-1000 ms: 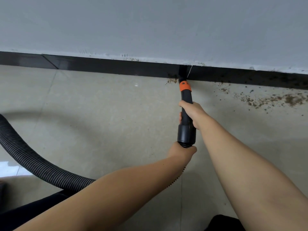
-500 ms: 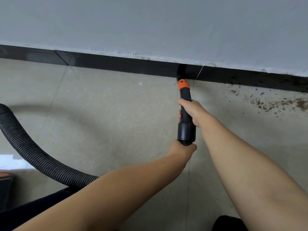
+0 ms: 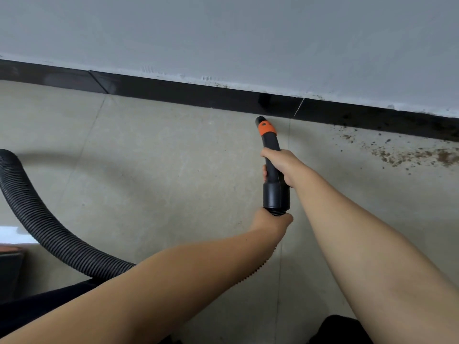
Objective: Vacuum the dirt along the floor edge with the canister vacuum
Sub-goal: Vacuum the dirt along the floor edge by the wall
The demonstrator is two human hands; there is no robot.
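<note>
Trailing hose (image 3: pixel 49 232) left, dirt (image 3: pixel 422 155) right of nozzle (image 3: pixel 269 150).

Indoor room, likely a home or plain building interior: pale tiled floor (image 3: pixel 154 170) meeting a glossy black skirting board (image 3: pixel 198 95) under a grey painted wall (image 3: pixel 223 33), brown dirt (image 3: pixel 409 155) scattered along the edge.

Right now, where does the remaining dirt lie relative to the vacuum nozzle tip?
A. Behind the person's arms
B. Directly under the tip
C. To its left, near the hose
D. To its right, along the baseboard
D: the brown dirt is scattered on the floor by the baseboard, well right of the nozzle.
</note>
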